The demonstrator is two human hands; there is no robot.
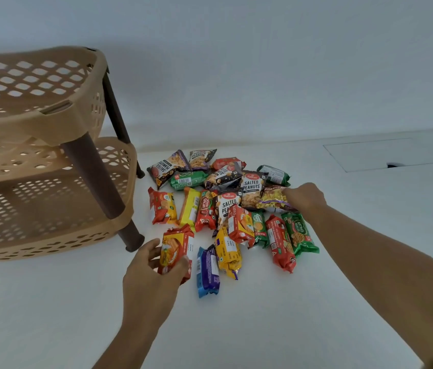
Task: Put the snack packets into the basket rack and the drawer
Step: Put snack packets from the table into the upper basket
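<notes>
A pile of several snack packets (226, 206) lies on the white surface: salted peanut bags, red, green, yellow and blue biscuit packs. My left hand (151, 270) grips a red and yellow biscuit packet (176, 246) at the pile's near left edge. My right hand (306, 198) holds a yellow and purple snack bag (274, 199) at the pile's right side. The beige two-tier basket rack (50, 161) with brown legs stands to the left; both of its baskets look empty.
A flush rectangular panel with a finger notch (385, 157) is set into the white surface at the back right. A plain white wall runs behind. The white surface (263, 315) stretches toward me between my arms.
</notes>
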